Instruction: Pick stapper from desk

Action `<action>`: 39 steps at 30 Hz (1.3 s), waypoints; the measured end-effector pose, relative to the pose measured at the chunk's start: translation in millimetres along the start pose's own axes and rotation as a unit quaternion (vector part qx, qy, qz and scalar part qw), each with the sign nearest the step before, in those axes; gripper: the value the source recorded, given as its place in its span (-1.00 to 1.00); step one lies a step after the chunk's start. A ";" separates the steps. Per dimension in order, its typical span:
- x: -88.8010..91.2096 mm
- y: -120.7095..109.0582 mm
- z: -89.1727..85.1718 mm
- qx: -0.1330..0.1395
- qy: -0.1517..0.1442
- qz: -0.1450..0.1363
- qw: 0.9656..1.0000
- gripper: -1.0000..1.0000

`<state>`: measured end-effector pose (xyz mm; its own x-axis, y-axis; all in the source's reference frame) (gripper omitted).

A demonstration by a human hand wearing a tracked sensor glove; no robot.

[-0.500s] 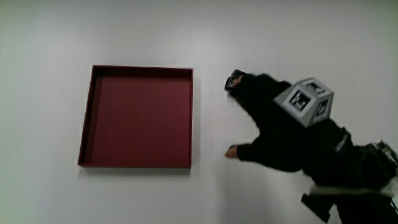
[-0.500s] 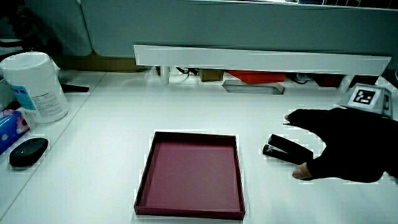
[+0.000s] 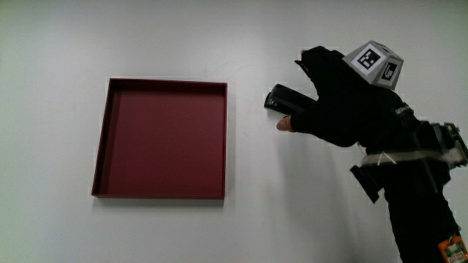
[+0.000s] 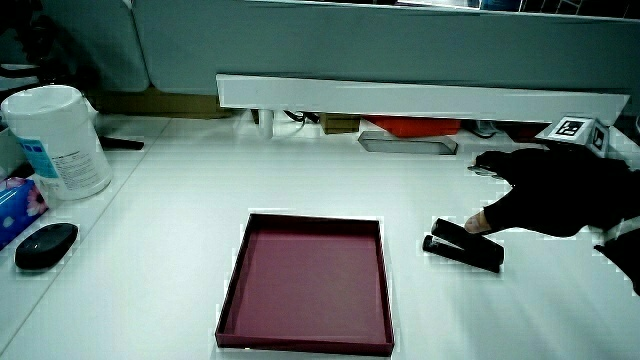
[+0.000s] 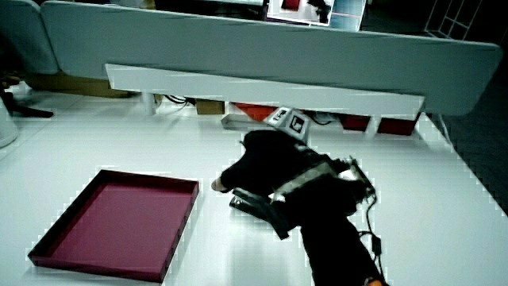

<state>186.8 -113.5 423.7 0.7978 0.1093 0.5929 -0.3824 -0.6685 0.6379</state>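
The stapler (image 3: pixel 281 100) is a black bar lying flat on the white desk, beside the red tray (image 3: pixel 102 139). The gloved hand (image 3: pixel 333 102) hovers over the end of the stapler away from the tray, with the fingers spread and the thumb tip close by the stapler. In both side views the stapler (image 4: pixel 462 246) (image 5: pixel 252 201) rests on the desk with the hand (image 4: pixel 545 190) (image 5: pixel 270 163) just above it, holding nothing. The patterned cube (image 3: pixel 375 63) sits on the back of the hand. The hand hides part of the stapler.
The shallow red tray (image 4: pixel 232 285) (image 5: pixel 48 238) holds nothing. At the desk's edge stand a white canister (image 4: pixel 58 140), a black mouse (image 4: pixel 45 243) and a tissue pack (image 4: pixel 15 205). A low white shelf (image 4: pixel 420 95) runs along the partition.
The hand has moved farther from the person, and more of the stapler now shows. The stapler and the tray lie where they were.
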 end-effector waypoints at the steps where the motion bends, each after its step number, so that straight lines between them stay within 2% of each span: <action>1: 4.0 3.2 0.0 0.000 0.002 -0.004 1.000 0.00; 8: 28.2 24.5 -4.4 -0.008 0.023 -0.038 0.999 0.00; 12: 38.8 36.5 -11.8 -0.006 0.016 -0.054 0.998 0.00; 14: 42.7 43.4 -17.5 -0.008 0.013 -0.063 0.998 0.00; 15: 39.5 42.9 -19.5 -0.013 0.014 -0.061 0.998 0.00; 16: 43.9 46.5 -22.5 -0.024 0.016 -0.071 0.997 0.00; 25: 54.1 59.0 -33.5 -0.027 0.008 -0.087 0.996 0.00; 29: 59.1 64.3 -41.3 -0.040 0.004 -0.097 0.994 0.00; 30: 56.1 62.7 -41.2 -0.036 0.002 -0.089 0.995 0.00; 33: 56.3 64.0 -40.5 -0.025 -0.006 -0.091 0.995 0.00; 39: 50.9 60.3 -38.6 0.006 -0.011 -0.073 0.997 0.27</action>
<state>186.4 -119.8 511.3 0.8543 0.1905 0.4836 -0.2559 -0.6557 0.7104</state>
